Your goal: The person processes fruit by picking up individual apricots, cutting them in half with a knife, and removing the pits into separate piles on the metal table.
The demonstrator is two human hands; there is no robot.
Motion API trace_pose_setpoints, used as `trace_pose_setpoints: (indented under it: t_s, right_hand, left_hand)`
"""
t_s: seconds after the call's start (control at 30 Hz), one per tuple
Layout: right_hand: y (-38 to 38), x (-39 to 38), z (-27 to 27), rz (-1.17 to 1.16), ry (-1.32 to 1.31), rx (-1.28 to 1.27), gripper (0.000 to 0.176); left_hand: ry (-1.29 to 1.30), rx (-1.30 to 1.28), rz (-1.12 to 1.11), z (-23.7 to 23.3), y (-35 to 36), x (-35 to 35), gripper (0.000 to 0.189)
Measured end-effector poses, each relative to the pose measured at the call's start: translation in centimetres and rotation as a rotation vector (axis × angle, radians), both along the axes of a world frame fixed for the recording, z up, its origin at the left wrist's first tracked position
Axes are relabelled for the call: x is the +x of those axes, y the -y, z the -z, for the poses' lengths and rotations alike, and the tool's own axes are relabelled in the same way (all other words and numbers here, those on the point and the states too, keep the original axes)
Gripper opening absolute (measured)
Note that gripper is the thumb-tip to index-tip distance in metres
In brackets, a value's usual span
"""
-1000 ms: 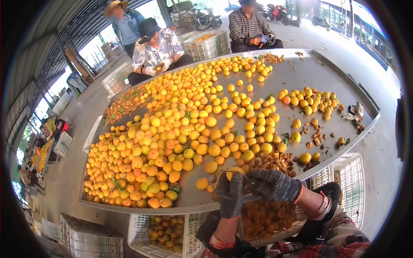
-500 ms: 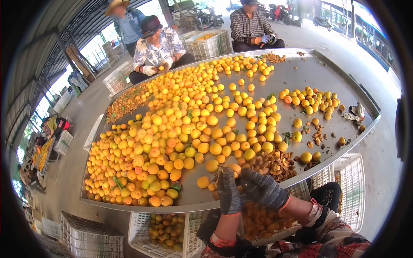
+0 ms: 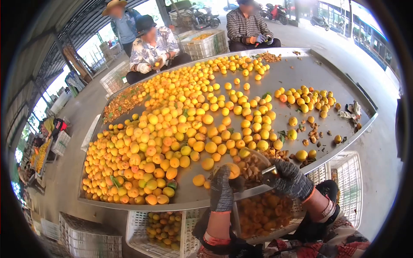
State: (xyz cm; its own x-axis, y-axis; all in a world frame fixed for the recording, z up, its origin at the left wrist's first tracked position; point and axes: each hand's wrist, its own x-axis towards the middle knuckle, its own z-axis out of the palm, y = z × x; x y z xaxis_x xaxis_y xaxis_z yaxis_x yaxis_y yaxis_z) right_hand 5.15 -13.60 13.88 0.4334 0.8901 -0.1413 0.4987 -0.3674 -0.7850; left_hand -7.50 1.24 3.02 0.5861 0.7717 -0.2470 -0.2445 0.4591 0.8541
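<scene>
At the near edge of the metal table (image 3: 189, 189), my left hand (image 3: 221, 191), in a grey knit glove, has its fingers closed around a yellow-orange apricot (image 3: 233, 170). My right hand (image 3: 293, 179), gloved alike, grips a small hand tool (image 3: 270, 170) with a shiny metal part; its thin outer end is blurred. The two hands are apart, the right one beside a heap of brown apricot pits (image 3: 250, 168). A large pile of whole apricots (image 3: 146, 146) spreads to the left and beyond my hands.
Below the table edge stand a white crate of apricots (image 3: 186, 230) and another crate (image 3: 350, 185) at right. Co-workers sit across the table, one in a patterned shirt (image 3: 150, 47), one in a checked shirt (image 3: 245, 26). A crumpled cloth (image 3: 352, 111) lies at the right edge.
My hands were close together at the apricot; now the right has moved away to the right with the tool. The apricot shows more clearly in the left hand.
</scene>
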Motion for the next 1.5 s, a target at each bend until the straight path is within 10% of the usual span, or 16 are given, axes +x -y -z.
trace_pose_setpoints:
  t_s: [0.07, 0.2, 0.33, 0.4, 0.5, 0.57, 0.73, 0.77, 0.87, 0.93, 1.23, 1.5]
  right_hand:
    - [-0.2, 1.2, 1.7, -0.059, 0.017, 0.231, 0.044]
    - [-2.5, 1.5, 4.5, -0.399, -0.148, 0.438, 0.062]
    - [-2.9, 0.1, 5.6, -0.184, -0.118, 0.489, 0.056]
    - [-3.0, -1.1, 6.5, -0.119, -0.192, 0.559, 0.053]
    - [-2.6, -2.1, 7.7, 0.129, -0.700, 0.778, 0.047]
    - [-2.0, -2.3, 6.8, 0.270, -1.165, 0.703, 0.043]
    - [-0.5, 0.2, 6.1, 0.191, -0.911, 0.667, 0.042]
    - [-0.3, 0.7, 6.0, 0.128, -0.614, 0.699, 0.042]
    - [0.9, 1.3, 5.7, 0.031, -0.313, 0.638, 0.039]
    - [1.2, 1.0, 4.7, 0.219, -0.819, 0.474, 0.037]
    - [-2.3, -1.1, 5.8, 0.087, -0.852, 0.607, 0.040]
    - [-4.4, -0.4, 2.9, 0.343, -0.882, 0.885, 0.035]
  left_hand:
    - [-0.115, 0.816, 0.058, 2.3, 0.4, 0.3, 0.022]
    - [-0.129, 1.337, 0.099, 1.9, 0.8, -0.1, 0.027]
    - [-0.157, 0.747, 0.117, 2.4, 2.1, 1.1, 0.030]
    - [0.118, 0.062, 0.082, 2.8, 2.1, 1.8, 0.031]
    - [0.379, -0.271, 0.036, -2.7, 2.7, 1.2, 0.030]
    - [0.241, -0.047, 0.079, -0.7, 2.1, 0.8, 0.029]
    - [-0.205, 0.878, 0.414, -1.4, 2.1, -1.3, 0.027]
    - [-0.248, 0.263, 0.619, -3.1, 2.4, -1.6, 0.033]
    - [-0.250, 0.604, 0.865, -6.1, 3.6, -0.9, 0.037]
    - [-0.351, 0.708, 0.884, -6.5, 3.8, -0.7, 0.036]
    - [-0.037, 0.263, 0.093, -3.4, 3.8, 2.0, 0.031]
    - [0.204, -0.017, -0.134, -4.5, 2.9, 1.8, 0.032]
